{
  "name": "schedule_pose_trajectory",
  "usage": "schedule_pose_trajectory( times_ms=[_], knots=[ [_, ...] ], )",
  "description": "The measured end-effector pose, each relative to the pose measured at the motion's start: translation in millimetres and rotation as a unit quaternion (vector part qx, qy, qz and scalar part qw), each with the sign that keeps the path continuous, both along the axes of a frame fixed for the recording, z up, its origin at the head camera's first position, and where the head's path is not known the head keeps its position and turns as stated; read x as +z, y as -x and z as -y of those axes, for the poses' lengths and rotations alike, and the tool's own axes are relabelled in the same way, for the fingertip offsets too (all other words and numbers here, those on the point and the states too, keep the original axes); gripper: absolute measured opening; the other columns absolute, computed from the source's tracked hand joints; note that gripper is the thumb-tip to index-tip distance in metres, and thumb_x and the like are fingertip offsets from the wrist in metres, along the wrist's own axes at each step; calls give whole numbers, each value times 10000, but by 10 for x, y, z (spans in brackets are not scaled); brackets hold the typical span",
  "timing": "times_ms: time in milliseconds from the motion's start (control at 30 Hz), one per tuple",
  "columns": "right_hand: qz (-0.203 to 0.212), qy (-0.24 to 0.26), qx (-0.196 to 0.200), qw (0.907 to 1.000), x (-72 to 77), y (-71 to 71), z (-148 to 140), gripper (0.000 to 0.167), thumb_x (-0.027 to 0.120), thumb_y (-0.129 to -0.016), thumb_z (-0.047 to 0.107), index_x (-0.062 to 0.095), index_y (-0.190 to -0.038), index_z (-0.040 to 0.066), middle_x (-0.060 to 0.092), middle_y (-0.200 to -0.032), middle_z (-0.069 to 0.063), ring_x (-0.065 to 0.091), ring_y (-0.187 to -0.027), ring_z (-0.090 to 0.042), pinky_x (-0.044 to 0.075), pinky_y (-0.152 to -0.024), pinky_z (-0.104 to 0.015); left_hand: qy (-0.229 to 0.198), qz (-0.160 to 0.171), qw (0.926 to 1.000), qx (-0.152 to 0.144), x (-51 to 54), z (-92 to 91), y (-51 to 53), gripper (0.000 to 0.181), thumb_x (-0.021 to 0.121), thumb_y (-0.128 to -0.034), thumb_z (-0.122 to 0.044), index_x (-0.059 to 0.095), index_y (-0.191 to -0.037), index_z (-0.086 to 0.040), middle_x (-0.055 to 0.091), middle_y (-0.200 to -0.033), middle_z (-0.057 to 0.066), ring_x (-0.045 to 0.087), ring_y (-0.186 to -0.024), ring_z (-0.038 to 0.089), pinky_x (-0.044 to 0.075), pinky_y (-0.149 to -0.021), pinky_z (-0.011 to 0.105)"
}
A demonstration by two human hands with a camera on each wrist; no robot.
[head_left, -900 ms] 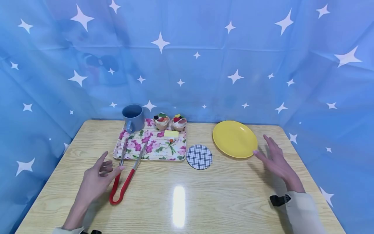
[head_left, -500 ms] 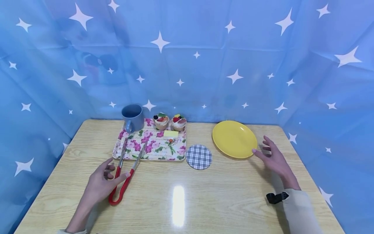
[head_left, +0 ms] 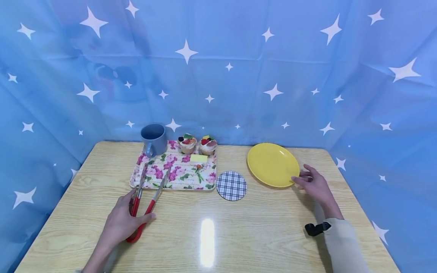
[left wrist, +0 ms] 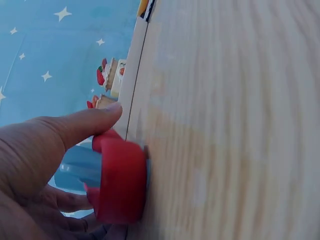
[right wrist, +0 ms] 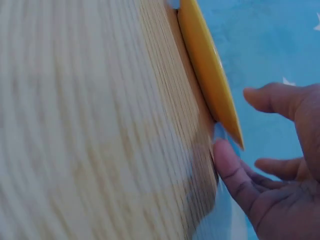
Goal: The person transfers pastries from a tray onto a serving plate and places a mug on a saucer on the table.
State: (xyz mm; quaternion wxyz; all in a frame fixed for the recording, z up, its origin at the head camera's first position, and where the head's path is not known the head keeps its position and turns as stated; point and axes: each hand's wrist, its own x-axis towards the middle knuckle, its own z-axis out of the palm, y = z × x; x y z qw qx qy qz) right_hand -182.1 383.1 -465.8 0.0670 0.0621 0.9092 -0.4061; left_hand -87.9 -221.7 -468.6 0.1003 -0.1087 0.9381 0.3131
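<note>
My left hand (head_left: 119,223) straddles the red handles of the metal tongs (head_left: 150,207), thumb on the right side and fingers on the left. In the left wrist view the bent red end of the tongs (left wrist: 122,182) lies between the thumb and fingers of the left hand (left wrist: 32,155), which is not closed on it. At the right rim of the yellow plate (head_left: 273,165), my right hand (head_left: 317,187) has its thumb over the edge. The right wrist view shows the spread fingers of the right hand (right wrist: 295,210) around the edge of the plate (right wrist: 207,65), with gaps.
A floral tray (head_left: 177,184) at the back left holds two cupcakes (head_left: 187,145), a yellow-topped piece (head_left: 198,158) and the tong tips. A blue mug (head_left: 155,142) stands at its left corner. A checked coaster (head_left: 231,185) lies between tray and plate. A starry curtain encloses the table.
My left hand has moved right and nearer the front, around the tong handles. The right hand has shifted slightly left and down at the plate's rim. The tongs and plate stay in place.
</note>
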Motion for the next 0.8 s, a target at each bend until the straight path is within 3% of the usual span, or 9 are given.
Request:
schedule_pose_trajectory(
  times_ms=[100, 233, 500, 800],
  knots=[
    [112, 92, -46, 9999, -20, 30, 11, 958, 655, -983, 483, 135, -1630, 4, 443, -1514, -283, 599, -988, 10, 531, -801, -171, 101, 49, 9999, 1, 0, -27, 1, 1243, 831, -723, -673, 278, -1577, 41, 495, -1347, 294, 549, -1072, 378, 503, -768, 448],
    [191, 258, -118, 9994, -52, 59, 22, 925, 662, -990, 436, 157, -1622, -13, 460, -1493, -291, 657, -915, 42, 511, -790, -134, 151, 102, 9998, 54, -5, -57, -2, 1161, 800, -767, -663, 337, -1524, 84, 495, -1370, 302, 559, -1158, 412, 499, -875, 553],
    [53, 765, -317, 9966, -115, 47, 45, 773, 659, -1009, 278, 258, -1587, -41, 522, -1387, -296, 705, -841, 17, 598, -772, -231, 306, -267, 9992, 46, -26, -98, -43, 968, 791, -834, -547, 424, -1456, 97, 576, -1188, 238, 613, -1005, 348, 485, -731, 436],
    [77, 600, -395, 9974, -89, 60, 68, 768, 652, -1009, 337, 286, -1591, -6, 553, -1379, -281, 712, -830, 14, 564, -759, -178, 197, -459, 9987, 70, -43, -99, -58, 895, 798, -853, -481, 451, -1432, 106, 565, -1130, 227, 576, -942, 323, 453, -707, 398]
  ],
)
